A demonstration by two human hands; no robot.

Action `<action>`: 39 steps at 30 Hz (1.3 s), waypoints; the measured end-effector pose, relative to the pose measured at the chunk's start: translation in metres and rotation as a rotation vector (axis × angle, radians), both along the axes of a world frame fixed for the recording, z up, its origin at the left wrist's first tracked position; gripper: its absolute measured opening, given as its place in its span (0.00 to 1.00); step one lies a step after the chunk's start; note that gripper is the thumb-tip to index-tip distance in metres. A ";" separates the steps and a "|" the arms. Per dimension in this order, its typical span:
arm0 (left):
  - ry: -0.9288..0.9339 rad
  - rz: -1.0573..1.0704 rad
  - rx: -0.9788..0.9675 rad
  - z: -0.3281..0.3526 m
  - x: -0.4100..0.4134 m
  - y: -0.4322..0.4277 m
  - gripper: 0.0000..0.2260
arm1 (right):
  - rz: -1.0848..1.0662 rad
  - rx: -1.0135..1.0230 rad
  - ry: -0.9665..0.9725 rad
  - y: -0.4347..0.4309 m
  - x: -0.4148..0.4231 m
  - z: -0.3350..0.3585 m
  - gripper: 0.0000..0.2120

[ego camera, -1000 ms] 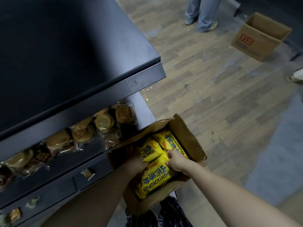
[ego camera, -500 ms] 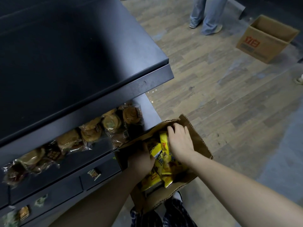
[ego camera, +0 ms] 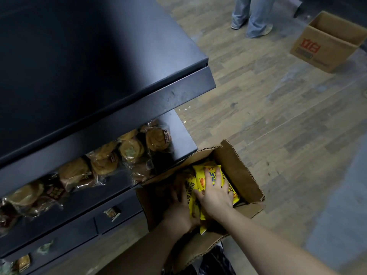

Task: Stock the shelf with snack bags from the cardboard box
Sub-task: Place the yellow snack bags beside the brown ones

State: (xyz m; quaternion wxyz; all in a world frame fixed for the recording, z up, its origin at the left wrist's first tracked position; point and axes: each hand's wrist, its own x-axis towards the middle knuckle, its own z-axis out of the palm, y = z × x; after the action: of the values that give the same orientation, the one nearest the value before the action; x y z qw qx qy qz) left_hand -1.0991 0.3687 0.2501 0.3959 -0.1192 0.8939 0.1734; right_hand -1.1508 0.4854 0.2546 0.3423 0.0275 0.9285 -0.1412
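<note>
The bags (ego camera: 199, 171) are bright yellow with blue lettering and a red patch. The box (ego camera: 245, 175) is plain brown cardboard. The shelf (ego camera: 99, 76) is matt black with a bluish sheen. Its pastries (ego camera: 132, 149) are golden-brown swirls in clear wrap. The floor (ego camera: 278, 120) shows grey-brown wood planks, turning blue-grey at the right edge. The far box (ego camera: 325, 54) is brown with red characters. The jeans (ego camera: 256, 14) are pale blue.
</note>
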 end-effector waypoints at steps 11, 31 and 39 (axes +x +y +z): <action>-0.237 0.102 0.132 -0.041 -0.017 -0.025 0.54 | 0.121 0.039 -0.013 0.009 -0.025 0.010 0.30; -0.453 0.993 0.987 0.080 -0.031 -0.031 0.08 | -0.514 -0.802 -0.493 0.032 -0.035 0.073 0.15; -0.506 0.886 1.176 0.121 -0.015 -0.004 0.34 | -0.661 -0.840 -0.521 0.026 -0.013 0.094 0.30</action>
State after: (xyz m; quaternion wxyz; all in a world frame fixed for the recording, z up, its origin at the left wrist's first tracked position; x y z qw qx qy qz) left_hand -1.1143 0.3644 0.3716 0.4797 -0.2718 0.4067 0.7284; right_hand -1.1638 0.5118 0.3487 0.4785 0.2110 0.6207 -0.5842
